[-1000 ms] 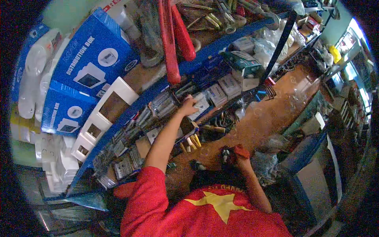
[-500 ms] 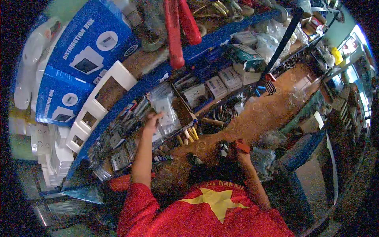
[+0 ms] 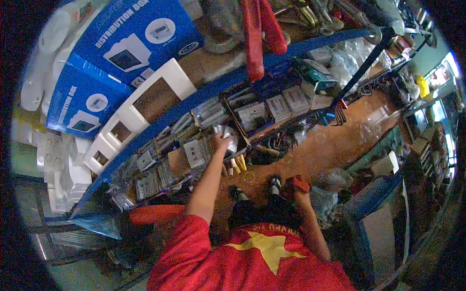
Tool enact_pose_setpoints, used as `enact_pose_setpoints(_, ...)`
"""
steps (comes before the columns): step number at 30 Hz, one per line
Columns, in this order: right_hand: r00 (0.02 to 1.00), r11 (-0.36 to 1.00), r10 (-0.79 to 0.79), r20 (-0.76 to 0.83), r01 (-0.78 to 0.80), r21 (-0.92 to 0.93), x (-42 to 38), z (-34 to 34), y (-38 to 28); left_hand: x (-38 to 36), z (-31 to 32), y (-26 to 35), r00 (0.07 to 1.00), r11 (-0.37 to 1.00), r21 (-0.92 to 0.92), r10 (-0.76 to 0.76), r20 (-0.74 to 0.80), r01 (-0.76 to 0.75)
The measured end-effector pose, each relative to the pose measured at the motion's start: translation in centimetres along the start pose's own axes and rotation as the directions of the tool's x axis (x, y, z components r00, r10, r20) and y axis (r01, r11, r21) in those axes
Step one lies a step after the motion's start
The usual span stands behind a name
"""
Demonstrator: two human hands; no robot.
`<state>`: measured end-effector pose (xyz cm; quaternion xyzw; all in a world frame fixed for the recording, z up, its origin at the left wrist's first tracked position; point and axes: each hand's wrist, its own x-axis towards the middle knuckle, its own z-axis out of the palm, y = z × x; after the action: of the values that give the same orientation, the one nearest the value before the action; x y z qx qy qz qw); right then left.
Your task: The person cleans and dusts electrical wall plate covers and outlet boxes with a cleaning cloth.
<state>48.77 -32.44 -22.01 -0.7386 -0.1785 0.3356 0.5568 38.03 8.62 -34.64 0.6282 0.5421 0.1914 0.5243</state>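
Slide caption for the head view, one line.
Left hand at a shiny packet among wrapped parts, blue distribution boxes off to the left.

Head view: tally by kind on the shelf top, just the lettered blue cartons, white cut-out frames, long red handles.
Blue DISTRIBUTION BOX cartons: 2
White cut-out frames: 3
Long red handles: 2
Total: 7

A single wide-angle camera on the wearer's head, I see, looks forward and steeply down: red shirt [image 3: 238, 272] nearest, left hand [image 3: 224, 139] and right hand [image 3: 301, 191] farther out, blue-edged shelf [image 3: 310, 45] close ahead, brown floor [image 3: 335, 126] receding toward the upper right.
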Motion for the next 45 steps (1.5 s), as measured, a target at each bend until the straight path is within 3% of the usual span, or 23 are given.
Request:
enact_pose_setpoints(3,1.0,0.998,-0.003,0.027,0.001,0.07,-0.1,0.1,0.6,-5.5,3.1,6.6,0.959,0.943,0.332,0.119,-0.257,-0.028)
enact_pose_setpoints(4,1.0,0.996,0.007,0.015,-0.008,0.089,0.1,0.1,1.5,-6.5,3.9,8.2,0.959,0.83,0.551,0.078,-0.271,0.088)
enact_pose_setpoints(6,0.999,0.995,-0.017,-0.027,0.02,0.094,0.4,0.0,2.9,-1.1,7.1,-0.1,0.923,0.923,0.34,0.278,-0.266,-0.18)
enact_pose_setpoints(9,0.972,0.978,-0.207,-0.11,0.204,-0.031,0.6,-0.2,1.0,-4.0,5.0,6.2,0.992,0.975,0.203,0.109,-0.061,-0.095)
enact_pose_setpoints(12,0.949,0.918,-0.305,-0.079,0.271,-0.291,0.0,-0.9,-2.1,-5.3,2.9,6.9,0.876,0.876,0.036,0.482,-0.021,-0.481)
enact_pose_setpoints(13,0.96,0.945,-0.261,-0.097,0.234,-0.23,0.0,-0.9,-2.6,-6.6,1.6,8.3,0.904,0.905,-0.008,0.426,0.046,-0.426)
enact_pose_setpoints(15,0.978,0.983,-0.164,-0.126,0.151,-0.107,-0.2,-0.8,-3.1,-7.0,-1.2,9.4,0.973,0.99,-0.101,-0.076,0.217,0.1)
enact_pose_setpoints(16,0.981,0.988,-0.135,-0.136,0.123,-0.091,-0.2,-0.8,-2.4,-5.1,-0.8,6.0,0.991,0.993,-0.071,-0.088,0.1,0.095)
enact_pose_setpoints(19,0.992,0.999,-0.008,-0.129,0.001,-0.049,0.6,-0.7,-2.3,-2.3,1.9,1.1,0.958,0.925,0.265,0.237,0.162,-0.273)
enact_pose_setpoints(21,0.984,0.986,0.161,-0.08,-0.164,-0.029,0.1,-0.6,-7.0,-6.4,2.6,7.7,0.994,0.987,0.141,0.072,0.078,-0.082)
enact_pose_setpoints(22,0.996,0.997,0.057,-0.074,-0.06,-0.041,0.2,-0.6,-5.2,-7.4,2.6,9.9,0.996,0.998,0.064,0.011,0.091,-0.017)
enact_pose_setpoints(24,0.986,0.986,-0.157,-0.058,0.153,-0.067,1.1,-0.6,-0.5,-3.4,2.5,6.1,0.992,0.98,0.2,-0.012,0.125,-0.013)
enact_pose_setpoints(25,0.982,0.981,-0.173,-0.073,0.165,-0.104,0.8,-0.8,-0.9,-1.9,2.2,4.9,0.988,0.962,0.272,-0.024,0.15,-0.018)
enact_pose_setpoints(26,0.977,0.974,-0.193,-0.089,0.18,-0.139,0.7,-0.9,-2.1,-2.6,2.2,5.8,0.982,0.946,0.264,0.171,0.081,-0.186)
enact_pose_setpoints(28,0.985,0.988,-0.134,-0.109,0.123,-0.097,0.9,-0.9,-2.2,-4.1,1.9,8.5,0.839,0.812,0.285,0.542,-0.043,-0.509)
enact_pose_setpoints(29,0.994,0.999,-0.045,-0.098,0.043,-0.025,0.4,-1.1,-1.0,-5.6,1.8,12.0,0.813,0.787,0.236,0.582,0.021,-0.57)
enact_pose_setpoints(32,0.985,0.985,0.136,-0.109,-0.123,0.121,-0.2,-1.6,0.0,-5.0,4.3,15.3,0.713,0.472,0.552,0.58,0.393,-0.688)
enact_pose_setpoints(33,0.976,0.974,0.179,-0.119,-0.159,0.162,-0.1,-1.7,0.0,-1.5,6.5,11.9,0.626,0.389,0.505,0.611,0.485,-0.771)
enact_pose_setpoints(36,0.936,0.908,-0.315,-0.155,0.25,-0.335,0.8,-2.3,7.3,-2.3,10.1,12.3,0.629,0.299,0.648,0.687,0.364,-0.701)
enact_pose_setpoints(37,0.954,0.916,-0.251,-0.166,0.179,-0.359,0.6,-2.8,5.9,-2.0,10.7,12.8,0.698,0.307,0.695,0.603,0.387,-0.65)
enact_pose_setpoints(40,0.976,0.966,-0.056,-0.208,0.001,-0.257,-0.7,-3.6,-0.5,-0.5,11.9,10.7,0.695,0.204,0.716,0.518,0.5,-0.667)
enact_pose_setpoints(42,0.977,0.998,0.061,-0.205,-0.054,0.043,-0.9,-3.6,-1.6,-2.8,10.3,13.4,0.722,0.335,0.659,0.491,0.488,-0.673)
enact_pose_setpoints(45,0.986,0.978,0.018,-0.163,-0.051,-0.2,0.2,-3.5,-5.6,-2.7,8.0,14.6,0.743,0.601,0.438,0.515,0.428,-0.669)
